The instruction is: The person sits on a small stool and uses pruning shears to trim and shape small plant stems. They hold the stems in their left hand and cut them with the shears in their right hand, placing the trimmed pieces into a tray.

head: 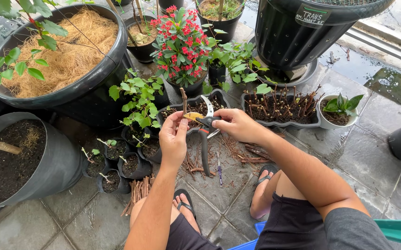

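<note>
My left hand (173,137) pinches a short brown plant cutting (183,98) and holds it upright in front of me. My right hand (235,124) grips black-handled pruning shears (204,124), whose open blades sit right beside the stem's lower end, near a yellowish leaf. Both hands hover over a black tray of soil (221,99). On the wet paving below lie cut twigs (194,164) and a small pen-like stick (219,172). My bare knees and feet in sandals show at the bottom.
A second black tray (302,123) packed with upright cuttings stands to the right, next to a white pot (325,121). Small black seedling bags (112,173), a red-flowered plant (182,39), large black tubs (94,78) and a grey grow bag (61,162) surround me. A twig bundle (138,190) lies by my left foot.
</note>
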